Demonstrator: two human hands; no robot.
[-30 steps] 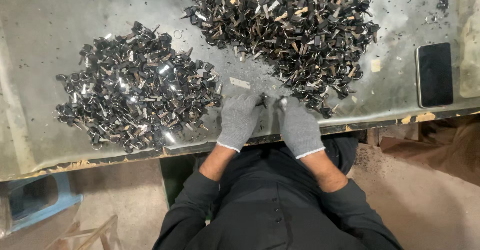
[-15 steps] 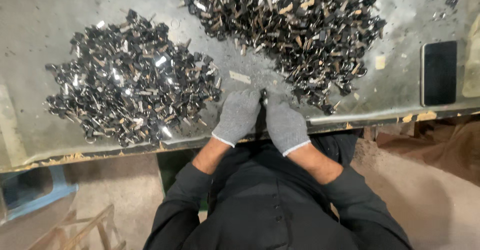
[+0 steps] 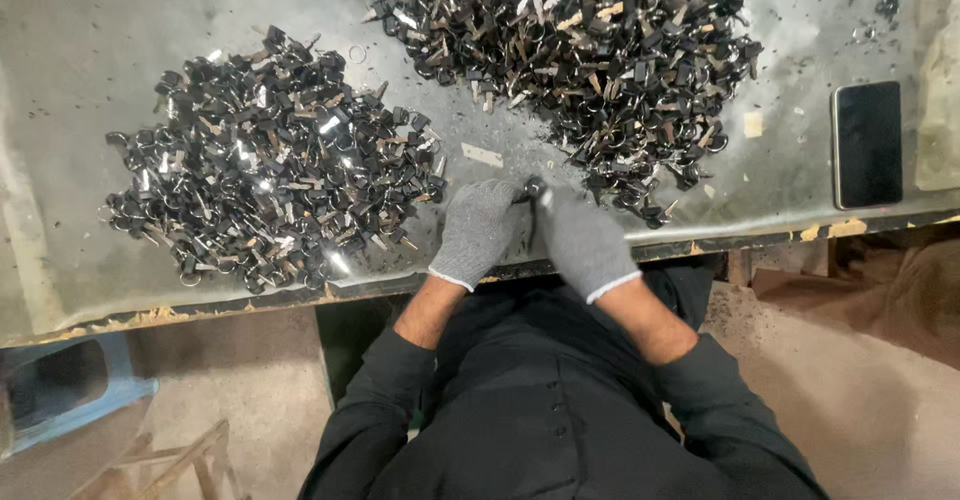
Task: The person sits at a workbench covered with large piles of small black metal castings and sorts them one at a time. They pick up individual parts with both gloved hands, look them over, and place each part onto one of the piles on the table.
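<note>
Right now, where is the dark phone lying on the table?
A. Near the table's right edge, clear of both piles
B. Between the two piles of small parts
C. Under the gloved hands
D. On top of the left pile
A: the phone lies flat at the table's right end, apart from the right pile and far from the hands.

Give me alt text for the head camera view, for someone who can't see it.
Seen from above, a person's gloved left hand and right hand meet over a small dark part at the edge of a worn table. Two heaps of small dark metal pieces lie beyond, one left, one right, with a phone farther right.
</note>
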